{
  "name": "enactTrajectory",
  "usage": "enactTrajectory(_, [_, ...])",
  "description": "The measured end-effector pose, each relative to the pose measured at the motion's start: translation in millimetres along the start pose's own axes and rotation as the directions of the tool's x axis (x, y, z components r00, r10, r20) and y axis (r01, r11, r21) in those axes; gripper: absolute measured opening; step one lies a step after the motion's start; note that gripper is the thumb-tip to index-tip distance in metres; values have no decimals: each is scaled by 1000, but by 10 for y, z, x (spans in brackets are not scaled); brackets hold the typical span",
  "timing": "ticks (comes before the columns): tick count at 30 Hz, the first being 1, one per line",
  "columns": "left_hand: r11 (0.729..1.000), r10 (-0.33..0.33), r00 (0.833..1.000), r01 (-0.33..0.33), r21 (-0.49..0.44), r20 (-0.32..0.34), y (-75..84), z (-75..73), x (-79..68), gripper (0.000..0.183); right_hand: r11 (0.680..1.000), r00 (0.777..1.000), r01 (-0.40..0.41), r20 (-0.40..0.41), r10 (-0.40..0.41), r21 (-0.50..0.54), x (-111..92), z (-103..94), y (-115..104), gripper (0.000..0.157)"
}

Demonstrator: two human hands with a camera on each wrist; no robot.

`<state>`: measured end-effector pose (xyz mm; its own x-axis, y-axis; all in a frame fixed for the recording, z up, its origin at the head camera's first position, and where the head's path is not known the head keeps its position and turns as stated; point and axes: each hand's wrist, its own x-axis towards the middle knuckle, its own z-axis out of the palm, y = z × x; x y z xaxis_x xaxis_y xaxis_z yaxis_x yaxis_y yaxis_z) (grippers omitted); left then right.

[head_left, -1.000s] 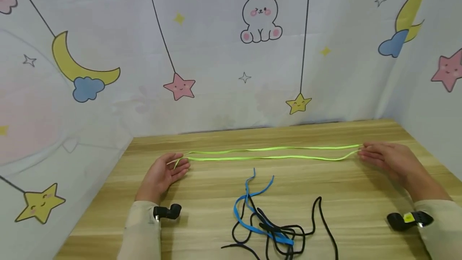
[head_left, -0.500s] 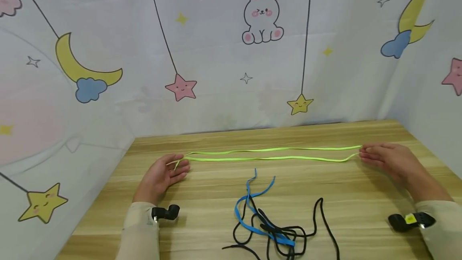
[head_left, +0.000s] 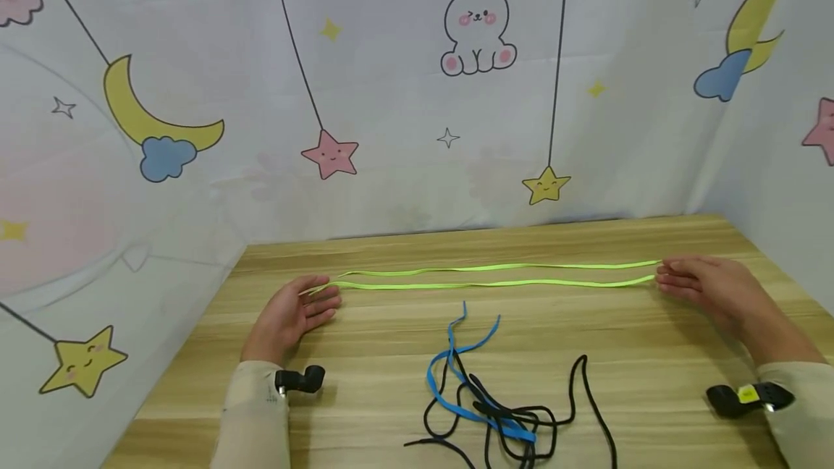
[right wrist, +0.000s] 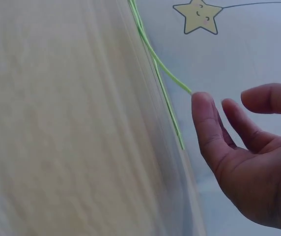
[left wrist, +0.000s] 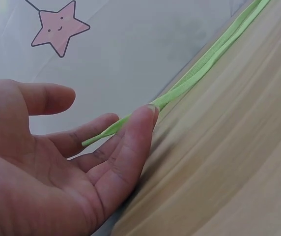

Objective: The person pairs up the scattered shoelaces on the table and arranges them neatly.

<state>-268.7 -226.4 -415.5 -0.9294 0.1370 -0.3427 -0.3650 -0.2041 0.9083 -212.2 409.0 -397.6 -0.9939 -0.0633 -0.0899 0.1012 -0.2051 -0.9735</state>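
- Left wrist camera [head_left: 300, 381]: strapped over the sleeve and turned inward, presumably so that it faced the fingers' work.
- Left hand [head_left: 287, 317]: turned partly palm-up, thumb well apart, fingers loosely bent. One end of the green strands [head_left: 404, 286] passed between two fingers and appeared pinched there, which would have kept that end from slipping.
- Green strands: two near-parallel lines across the far part of the table [head_left: 365, 382], between the hands. They ran almost straight, probably because the hands stood well apart at either end. Whether they formed one piece or two could not be told.
- Blue cord [head_left: 524, 436] and black cord [head_left: 602, 422]: a loose tangle nearer the person, apart from the strands, so that nothing crossed them.
- Right hand [head_left: 717, 292]: thumb apart, fingers close together. One strand reached the fingertips; a second end lay just beside them. The contact was hidden, so a pinch could not be confirmed.
- Right wrist camera [head_left: 749, 398]: also on the sleeve, turned inward, likely for the same reason as its counterpart.
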Motion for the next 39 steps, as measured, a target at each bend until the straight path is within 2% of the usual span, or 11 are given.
enactTrajectory(9, [1000, -16, 998, 16, 4, -55, 21, -36, -13, 52, 1000, 999, -1, -40, 2, 10, -20, -22, -11, 19])
enactTrajectory(15, [1000, -22, 991, 19, -21, -135, 65, -87, -57, 48, 1000, 998, 6, -69, -5, 10, -12, -33, -6, 19])
enactTrajectory(20, [998, -8, 989, -1, -62, -150, 94, -84, -50, 40, 1000, 992, -7, -130, 4, -18, -22, -52, -17, 12])
enactTrajectory(24, [998, 24, 989, -33, -61, -147, 90, -15, -35, 35, 999, 989, -21, -148, 16, -35, -25, -52, -27, 11])
enactTrajectory(30, [997, 69, 993, -66, 26, -94, 53, 226, 7, 38, 998, 995, 5, -95, -11, -62, -14, 22, -51, 13])
enactTrajectory(33, [989, 83, 996, -76, 125, -46, 6, 434, 20, 44, 987, 997, 30, -66, -41, -157, -14, 93, -51, 11])
enactTrajectory(36, [955, 88, 995, -95, 280, 39, -55, 701, 17, 45, 939, 997, 52, -43, -70, -340, -18, 175, -43, 18])
enactTrajectory(37, [936, 89, 994, -106, 335, 66, -77, 797, 12, 44, 911, 996, 59, -33, -80, -407, -18, 207, -40, 25])
enactTrajectory(39, [880, 89, 987, -141, 454, 133, -116, 979, -13, 40, 861, 996, 70, -9, -87, -504, -20, 277, -37, 41])
